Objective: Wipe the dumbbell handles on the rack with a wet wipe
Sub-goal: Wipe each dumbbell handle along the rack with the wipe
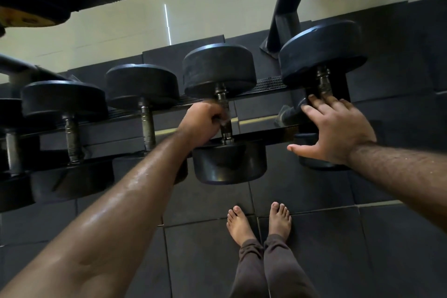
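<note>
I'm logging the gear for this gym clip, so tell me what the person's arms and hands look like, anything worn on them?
Both forearms are bare, with no sleeves in view. The left hand and right hand wear no gloves, and no rings, watch or wristband show. The left forearm has a wet-looking sheen; the right forearm shows dark hair. Lower down, dark brown trousers end above bare feet.

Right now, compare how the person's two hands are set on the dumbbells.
The left hand is curled in a grip round the steel handle of the middle black round-headed dumbbell, a pale wet wipe bunched in it. The right hand lies open, fingers straight and spread, fingertips touching the handle of the rightmost black dumbbell, holding nothing. Both reach the same rack.
</note>
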Motion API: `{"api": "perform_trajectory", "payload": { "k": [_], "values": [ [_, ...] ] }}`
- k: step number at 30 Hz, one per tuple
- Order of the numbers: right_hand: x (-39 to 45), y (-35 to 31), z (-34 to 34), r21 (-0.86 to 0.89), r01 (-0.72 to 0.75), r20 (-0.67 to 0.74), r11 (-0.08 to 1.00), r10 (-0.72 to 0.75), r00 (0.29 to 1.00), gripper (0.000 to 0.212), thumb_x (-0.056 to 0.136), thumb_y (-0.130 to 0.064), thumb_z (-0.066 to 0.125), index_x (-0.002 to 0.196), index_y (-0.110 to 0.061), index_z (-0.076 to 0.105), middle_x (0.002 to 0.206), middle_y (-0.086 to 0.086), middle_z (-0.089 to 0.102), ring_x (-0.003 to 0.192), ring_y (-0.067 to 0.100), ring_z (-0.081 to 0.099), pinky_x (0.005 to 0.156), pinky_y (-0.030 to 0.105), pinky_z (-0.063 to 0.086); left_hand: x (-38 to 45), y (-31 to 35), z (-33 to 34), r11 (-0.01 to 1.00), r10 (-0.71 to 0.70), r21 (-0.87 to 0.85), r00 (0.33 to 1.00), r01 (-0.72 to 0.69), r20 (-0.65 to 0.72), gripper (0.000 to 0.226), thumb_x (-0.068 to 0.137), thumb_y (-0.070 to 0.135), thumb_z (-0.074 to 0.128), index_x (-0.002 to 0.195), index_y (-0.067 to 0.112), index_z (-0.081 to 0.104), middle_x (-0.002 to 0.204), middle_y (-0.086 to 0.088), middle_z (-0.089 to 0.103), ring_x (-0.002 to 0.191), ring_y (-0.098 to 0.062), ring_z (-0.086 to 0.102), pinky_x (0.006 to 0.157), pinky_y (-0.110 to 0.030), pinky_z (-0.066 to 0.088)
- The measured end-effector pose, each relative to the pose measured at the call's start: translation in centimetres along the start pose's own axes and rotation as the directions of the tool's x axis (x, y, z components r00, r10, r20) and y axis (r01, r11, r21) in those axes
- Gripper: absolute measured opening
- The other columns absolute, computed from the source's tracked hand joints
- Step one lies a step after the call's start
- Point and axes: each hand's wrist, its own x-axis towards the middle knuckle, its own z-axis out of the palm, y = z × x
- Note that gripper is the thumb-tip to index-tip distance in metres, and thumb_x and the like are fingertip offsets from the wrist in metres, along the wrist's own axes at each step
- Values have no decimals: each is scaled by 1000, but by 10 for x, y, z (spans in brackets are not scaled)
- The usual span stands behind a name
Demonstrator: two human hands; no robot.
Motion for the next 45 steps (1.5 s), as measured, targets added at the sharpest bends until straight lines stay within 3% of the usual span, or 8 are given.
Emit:
{"api": "perform_trajectory", "payload": {
  "k": [4, 11, 19, 24, 30, 35, 40, 45],
  "values": [
    [0, 0, 0, 2, -6, 9, 1000, 6, 1000, 121, 69, -103, 41, 151, -15, 58, 159, 11, 55, 146, 35, 46, 116, 56, 42, -12, -23, -13, 953, -164, -229, 972, 201, 168, 13, 81, 14, 88, 88, 23, 81, 80, 10, 76, 77, -10, 74, 75, -26, 59],
    [1, -1, 1, -8, -11, 11, 1000, 12, 1000, 121, 69, -103, 41, 152, -16, 57, 159, 10, 54, 147, 35, 46, 116, 56, 41, 32, -18, 30, 199, -644, -913, 750, 356, 153, 34, 83, -19, 59, 103, 3, 75, 101, -19, 77, 100, -40, 75, 75, -41, 63],
    [1, -1, 2, -7, -10, 9, 1000, 10, 1000, 119, 69, -103, 42, 152, -17, 57, 161, 9, 53, 150, 34, 43, 118, 57, 40, 14, -62, 21, 515, -382, -617, 803, 595, 456, 32, 87, -20, 64, 90, 9, 78, 94, -15, 76, 89, -29, 71, 84, -41, 63],
    [1, -1, 1, -14, -15, 10, 1000, 15, 1000, 119, 69, -102, 43, 150, -17, 59, 160, 9, 53, 148, 33, 44, 116, 55, 41, 40, -33, 29, 198, -408, -888, 859, 415, 311, 47, 87, -28, 46, 106, 5, 73, 105, -14, 76, 101, -29, 72, 80, -35, 61],
    [2, -1, 1, -11, -19, 14, 1000, 19, 1000, 119, 69, -101, 44, 149, -16, 59, 160, 10, 54, 148, 34, 45, 116, 56, 42, 27, -62, 22, 561, -349, -487, 724, 670, 595, 35, 93, -18, 56, 108, 9, 74, 108, -20, 76, 85, -20, 76, 75, -33, 63],
    [1, -1, 1, -12, -19, 22, 1000, 20, 1000, 119, 68, -101, 44, 149, -16, 60, 159, 10, 54, 147, 34, 46, 116, 56, 42, 39, -41, 35, 114, -266, -877, 864, 468, 427, 49, 93, -23, 39, 119, 5, 70, 123, -19, 72, 117, -32, 70, 93, -36, 61],
    [2, -1, 0, -14, -16, 10, 1000, 16, 1000, 118, 69, -101, 45, 149, -15, 60, 159, 10, 54, 146, 35, 46, 115, 56, 42, 23, -54, 16, 729, -262, -343, 704, 593, 660, 36, 95, -13, 60, 99, 19, 76, 95, -5, 78, 80, -14, 73, 72, -27, 61],
    [0, 0, 3, -15, -8, 11, 1000, 8, 1000, 120, 68, -102, 44, 149, -16, 60, 160, 10, 54, 147, 35, 46, 116, 56, 42, 17, -49, -9, 630, -405, -545, 833, 554, 378, 43, 85, -22, 62, 82, 16, 82, 81, -3, 78, 67, -9, 70, 62, -21, 59]
  ]
}}
